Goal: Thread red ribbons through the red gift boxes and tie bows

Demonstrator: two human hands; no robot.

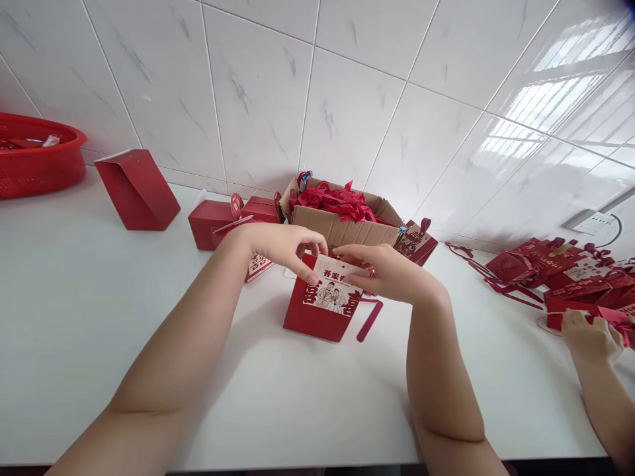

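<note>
Head view: the fingers of the left hand (288,248) are clamped on the upper left edge of a red gift box (313,322), the thumb lying across the front and the other fingertips partly hidden behind the top. The right hand (384,271) has its fingers closed on the upper right corner of the same box, thumb in front, forefinger along the top edge; the rest of its grip is out of sight. Between the two thumbs shows a white printed panel (330,297) with a couple in wedding clothes, large red characters and a small hole near the top. The box is on the white bench (278,410), in front of the person. Just beside its right side lies a dark red strip (370,322); I cannot tell whether it is joined to the box. Behind the hands stands a cardboard carton (327,229) heaped with red ribbons (337,200). A patterned box (419,243) leans at the carton's right end, and several red boxes (211,223) sit close to its left. Farther left is a tall red box (143,192) standing apart, then a red basket (44,173) at the edge of the view. Well to the right, a co-worker's hand (592,336) rests at the near edge of a pile of decorated boxes (560,271). A tiled wall (268,86) rises behind, with a socket strip (590,222) low on the right.
</note>
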